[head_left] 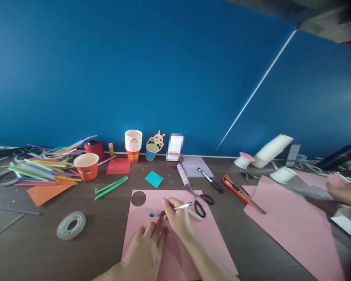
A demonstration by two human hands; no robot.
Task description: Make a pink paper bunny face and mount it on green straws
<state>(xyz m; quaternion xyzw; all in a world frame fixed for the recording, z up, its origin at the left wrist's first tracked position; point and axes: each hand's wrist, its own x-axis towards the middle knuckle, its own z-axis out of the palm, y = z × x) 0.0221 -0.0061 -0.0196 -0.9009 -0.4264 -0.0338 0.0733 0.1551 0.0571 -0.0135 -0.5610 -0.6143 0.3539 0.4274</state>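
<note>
My right hand (178, 220) is closed around a black-and-white pen (183, 206). The pen's dark end points left, close to a small blue paper piece (151, 214) with a dark mark on it. My left hand (146, 249) lies flat on a pink paper sheet (210, 249), its fingertips just below the blue piece. The sheet has a round hole cut out at its upper left corner. Black-handled scissors (199, 208) rest across the sheet's right edge, and a pale stick (194, 215) lies just right of my right hand.
Behind the sheet are a turquoise paper square (154, 179), a glue stick (183, 176) and a black pen (212, 181). An orange utility knife (236, 189) and pink sheets (292, 222) lie right, near another person's hand (343, 193). A tape roll (71, 226) and orange cup (87, 168) stand left.
</note>
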